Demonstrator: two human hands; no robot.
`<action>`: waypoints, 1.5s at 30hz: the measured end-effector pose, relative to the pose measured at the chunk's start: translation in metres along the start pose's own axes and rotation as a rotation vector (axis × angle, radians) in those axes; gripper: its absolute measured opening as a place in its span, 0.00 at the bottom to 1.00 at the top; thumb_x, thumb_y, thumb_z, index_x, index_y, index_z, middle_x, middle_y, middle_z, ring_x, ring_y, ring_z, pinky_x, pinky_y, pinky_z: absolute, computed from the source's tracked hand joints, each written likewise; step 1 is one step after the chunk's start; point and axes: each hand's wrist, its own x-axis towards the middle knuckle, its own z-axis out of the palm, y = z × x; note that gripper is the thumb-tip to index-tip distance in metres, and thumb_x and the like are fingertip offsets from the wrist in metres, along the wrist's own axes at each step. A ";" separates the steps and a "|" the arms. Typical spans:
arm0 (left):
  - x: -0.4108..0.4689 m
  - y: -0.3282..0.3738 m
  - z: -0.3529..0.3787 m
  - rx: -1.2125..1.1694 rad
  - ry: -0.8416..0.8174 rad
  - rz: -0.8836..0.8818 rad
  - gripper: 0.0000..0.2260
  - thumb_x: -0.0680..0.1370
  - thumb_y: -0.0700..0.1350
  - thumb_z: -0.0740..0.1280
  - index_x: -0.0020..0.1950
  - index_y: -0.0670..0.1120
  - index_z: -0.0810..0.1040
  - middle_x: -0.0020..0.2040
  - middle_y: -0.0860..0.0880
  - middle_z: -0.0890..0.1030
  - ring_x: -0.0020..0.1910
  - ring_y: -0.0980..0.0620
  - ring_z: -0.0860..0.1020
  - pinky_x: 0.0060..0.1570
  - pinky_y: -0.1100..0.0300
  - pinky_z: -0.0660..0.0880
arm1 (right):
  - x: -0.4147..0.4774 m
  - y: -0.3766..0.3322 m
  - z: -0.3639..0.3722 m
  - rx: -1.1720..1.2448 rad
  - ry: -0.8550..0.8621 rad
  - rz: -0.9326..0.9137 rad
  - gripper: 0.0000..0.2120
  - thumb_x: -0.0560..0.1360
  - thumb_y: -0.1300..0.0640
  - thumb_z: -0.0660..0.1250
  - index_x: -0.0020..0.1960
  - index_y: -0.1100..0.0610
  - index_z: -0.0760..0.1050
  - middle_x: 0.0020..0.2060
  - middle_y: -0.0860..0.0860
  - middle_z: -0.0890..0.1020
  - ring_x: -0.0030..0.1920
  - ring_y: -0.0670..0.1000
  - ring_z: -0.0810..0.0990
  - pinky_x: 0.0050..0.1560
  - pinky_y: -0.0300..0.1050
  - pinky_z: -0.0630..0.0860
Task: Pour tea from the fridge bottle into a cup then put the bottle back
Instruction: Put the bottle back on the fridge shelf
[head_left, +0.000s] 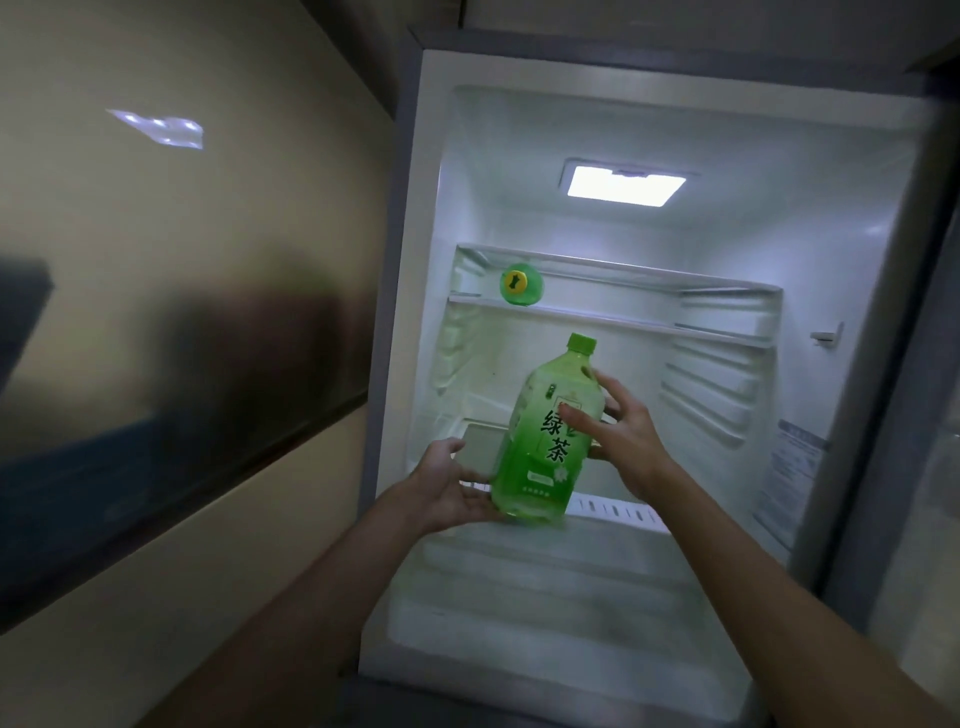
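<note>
A large green tea bottle (545, 441) with a green cap and a green label is upright, tilted slightly right, in front of the open fridge (410, 364). My left hand (452, 488) cups its bottom from the left. My right hand (623, 431) grips its side from the right, thumb across the label. The bottle hovers over the front edge of the lower shelf (618, 509). No cup is in view.
A second green bottle (521, 285) lies on its side on the upper glass shelf (649, 325), cap toward me. The fridge light (626, 185) is on. A glossy beige wall (182, 260) runs along the left. The fridge's right wall carries a sticker (795, 467).
</note>
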 end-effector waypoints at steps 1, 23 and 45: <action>0.006 0.005 0.000 0.016 0.012 0.009 0.24 0.82 0.53 0.53 0.56 0.29 0.69 0.50 0.31 0.74 0.46 0.34 0.77 0.50 0.40 0.73 | 0.009 0.004 -0.002 0.004 0.005 0.004 0.35 0.68 0.59 0.76 0.72 0.50 0.68 0.57 0.59 0.79 0.50 0.56 0.84 0.40 0.50 0.83; 0.115 0.038 0.006 -0.043 0.101 0.121 0.29 0.79 0.56 0.55 0.67 0.32 0.69 0.65 0.30 0.68 0.64 0.34 0.70 0.61 0.47 0.72 | 0.141 0.086 0.000 -0.021 0.021 -0.031 0.38 0.65 0.62 0.79 0.71 0.51 0.68 0.56 0.56 0.79 0.53 0.57 0.83 0.51 0.58 0.82; 0.174 0.042 0.017 0.036 0.305 0.264 0.21 0.78 0.53 0.58 0.62 0.37 0.70 0.55 0.37 0.75 0.52 0.40 0.75 0.52 0.49 0.76 | 0.199 0.129 0.008 -0.160 0.006 -0.010 0.38 0.68 0.54 0.78 0.73 0.49 0.65 0.59 0.54 0.77 0.53 0.51 0.81 0.49 0.49 0.82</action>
